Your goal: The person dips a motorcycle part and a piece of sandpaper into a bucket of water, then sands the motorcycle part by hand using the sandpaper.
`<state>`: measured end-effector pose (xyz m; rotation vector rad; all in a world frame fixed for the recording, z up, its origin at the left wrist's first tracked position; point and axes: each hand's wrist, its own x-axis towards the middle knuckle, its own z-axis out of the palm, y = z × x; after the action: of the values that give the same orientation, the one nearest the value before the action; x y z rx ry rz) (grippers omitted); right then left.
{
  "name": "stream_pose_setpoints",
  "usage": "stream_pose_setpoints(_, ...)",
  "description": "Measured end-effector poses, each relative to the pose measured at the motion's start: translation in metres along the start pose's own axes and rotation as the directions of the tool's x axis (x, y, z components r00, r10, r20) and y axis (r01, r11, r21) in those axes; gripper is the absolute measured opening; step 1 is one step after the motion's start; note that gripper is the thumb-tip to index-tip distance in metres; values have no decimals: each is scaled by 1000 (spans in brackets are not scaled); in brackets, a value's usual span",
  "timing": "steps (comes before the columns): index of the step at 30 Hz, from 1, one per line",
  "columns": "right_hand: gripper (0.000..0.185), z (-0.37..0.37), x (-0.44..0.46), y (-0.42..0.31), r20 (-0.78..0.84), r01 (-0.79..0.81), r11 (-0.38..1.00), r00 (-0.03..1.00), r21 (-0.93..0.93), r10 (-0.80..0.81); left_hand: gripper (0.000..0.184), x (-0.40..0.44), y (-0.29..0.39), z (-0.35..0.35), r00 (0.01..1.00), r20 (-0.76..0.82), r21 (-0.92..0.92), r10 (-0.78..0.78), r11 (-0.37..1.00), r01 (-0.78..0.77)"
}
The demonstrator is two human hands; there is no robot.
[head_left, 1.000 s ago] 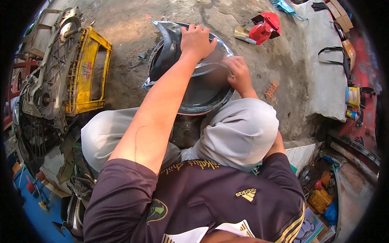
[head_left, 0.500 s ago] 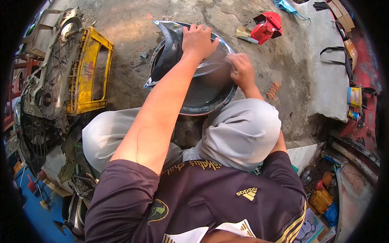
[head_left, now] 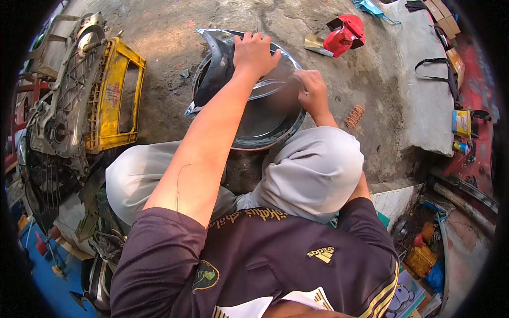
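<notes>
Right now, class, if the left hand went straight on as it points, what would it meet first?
The way looks free: beyond the panel under the left hand, floor shows to the picture's edge; depth is unclear.

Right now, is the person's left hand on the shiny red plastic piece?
No, the left hand is on the curved black panel, away from the red piece.

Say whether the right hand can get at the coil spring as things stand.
Likely yes: only bare floor shows between the right hand and the coil spring, though the fingers are at the edge of the dark panel.
</notes>
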<state>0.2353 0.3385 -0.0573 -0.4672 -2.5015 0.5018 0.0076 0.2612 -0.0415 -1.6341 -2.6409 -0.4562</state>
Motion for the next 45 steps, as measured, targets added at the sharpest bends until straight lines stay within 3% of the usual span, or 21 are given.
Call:
stream_pose_setpoints(3, 48, -1, -6, -12, 82, 121, 991, 989, 58, -126, 51, -1, -2, -2, 1000, -2, 17, -4, 1000, 4)
stream_pose_setpoints(7, 47, -5, -2, -4, 77, 101, 994, 992, 49, -104, 50, -1, 0, -2, 1000, -23, -18, -5, 1000, 5)
stream_pose_setpoints(9, 48, 0, 2, 4, -26, 5, 1000, 1000, -13, -5, 50, -1, 1, -2, 1000, -24, -1, -10, 1000, 10)
stream_pose_setpoints(11, 50, 3, -3, -2, -28, 57, 998, 998, -29, -57, 50, -1, -2, 0, 1000, -21, 16, -10, 1000, 10)
stream_pose_setpoints(13, 49, -6, -2, -21, 130, 159, 986, 978, 42, -163, 53, 0, -3, 2, 1000, -10, -4, 10, 1000, -10)
stream_pose_setpoints(15, 50, -8, 1, -11, 142, 155, 987, 977, 35, -158, 53, 2, -1, 3, 1000, -6, -14, 9, 1000, -9)
stream_pose_setpoints(19, 51, -1, 3, 0, 18, 65, 998, 998, -28, -65, 53, 0, -2, -1, 1000, 22, 5, 1, 1000, -1)
stream_pose_setpoints(21, 49, -2, -2, -8, 93, 156, 987, 983, 28, -158, 51, -1, -1, -1, 1000, -6, 6, 0, 1000, 0)
stream_pose_setpoints(25, 49, -1, -1, 7, 137, 141, 988, 979, 68, -149, 52, 0, -2, 1, 1000, -14, 3, 7, 1000, -7)
stream_pose_setpoints(27, 52, 5, 3, 16, -74, -49, 999, 996, -3, 48, 52, 1, -2, 1, 1000, 10, 7, -2, 1000, 2)
stream_pose_setpoints(29, 51, 5, -4, 14, -56, -44, 998, 998, -36, 42, 52, 0, -3, -1, 999, 34, 7, -6, 1000, 6)
stream_pose_setpoints(31, 49, -6, -4, -8, 48, 118, 990, 992, -78, -114, 51, 0, -2, 1, 1000, -8, -12, 2, 1000, -2)
stream_pose_setpoints(38, 47, 1, -4, -3, 4, 32, 996, 999, -84, -32, 51, 0, -3, 0, 1000, 19, -11, -1, 1000, 2)
stream_pose_setpoints(41, 48, -4, -4, -12, 118, 140, 990, 983, 6, -140, 51, 1, -3, 5, 1000, -24, -31, 12, 999, -13)
stream_pose_setpoints(43, 52, -1, 1, -2, -15, 2, 1000, 1000, -25, -2, 51, 0, -3, 3, 1000, -23, -26, 6, 1000, -7)
stream_pose_setpoints(45, 52, -2, -2, -4, 19, 66, 998, 998, -4, -66, 51, 0, -1, 2, 1000, -12, -18, 1, 1000, -2)
